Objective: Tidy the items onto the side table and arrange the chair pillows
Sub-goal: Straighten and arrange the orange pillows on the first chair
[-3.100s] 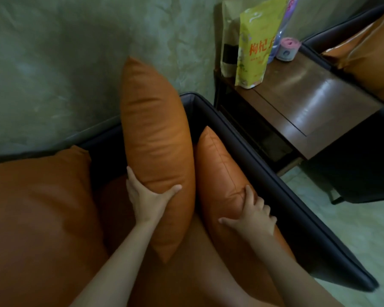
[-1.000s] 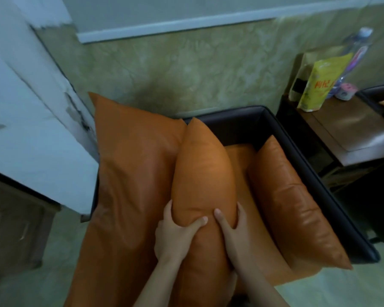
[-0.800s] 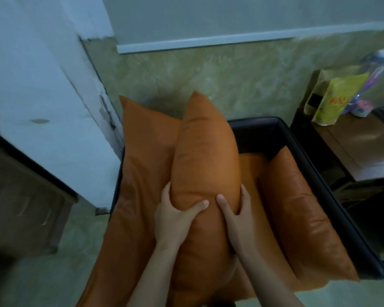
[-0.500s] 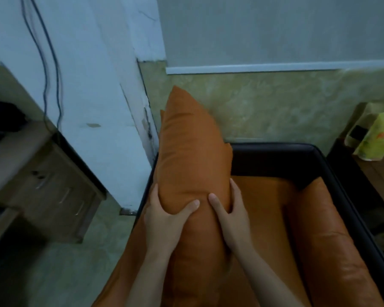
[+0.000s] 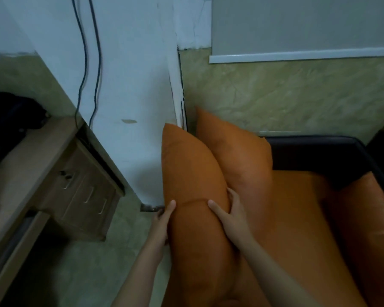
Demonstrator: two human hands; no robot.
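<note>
An orange pillow (image 5: 191, 178) stands on edge at the left side of the black-framed chair (image 5: 315, 149). My left hand (image 5: 163, 220) grips its left edge, thumb on the front. My right hand (image 5: 227, 214) grips its right side, fingers tucked behind. A second orange pillow (image 5: 242, 151) leans behind it against the wall. A third orange pillow (image 5: 364, 218) lies along the chair's right arm. The orange seat cushion (image 5: 297, 207) shows between them. The side table is almost out of view at the right edge.
A white wall corner (image 5: 138, 107) juts out just left of the chair. A wooden desk with drawers (image 5: 75, 185) stands at the left, two cables (image 5: 91, 63) hanging above it. Greenish floor (image 5: 87, 262) lies between desk and chair.
The pillow in both hands has moved left to the chair's left side, uncovering the pillow behind it. My view has turned left, so the side table and its items have left the frame.
</note>
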